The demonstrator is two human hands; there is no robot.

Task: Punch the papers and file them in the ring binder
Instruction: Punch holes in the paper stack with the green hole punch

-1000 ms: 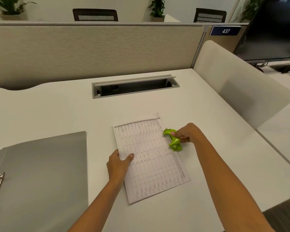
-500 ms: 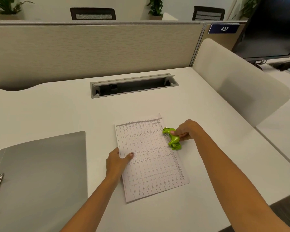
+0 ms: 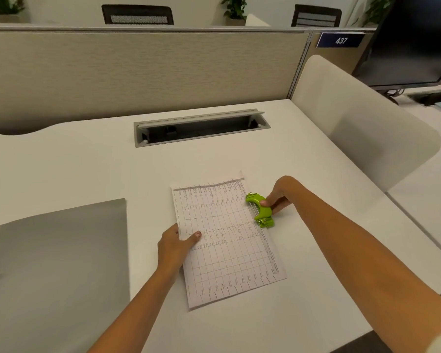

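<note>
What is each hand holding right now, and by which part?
The right hand pinches the green hole punch by the middle of its arched handle. The left hand holds the papers at their left edge, thumb on top.

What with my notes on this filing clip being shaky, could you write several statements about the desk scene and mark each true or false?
1. The right hand grips the green hole punch at the right edge of the papers. True.
2. The left hand hovers clear of the papers. False: its thumb rests on their left edge.
3. The ring binder lies open, left of the papers. True.
4. The papers sit on the binder's rings. False: they lie flat on the desk, apart from the binder.
</note>
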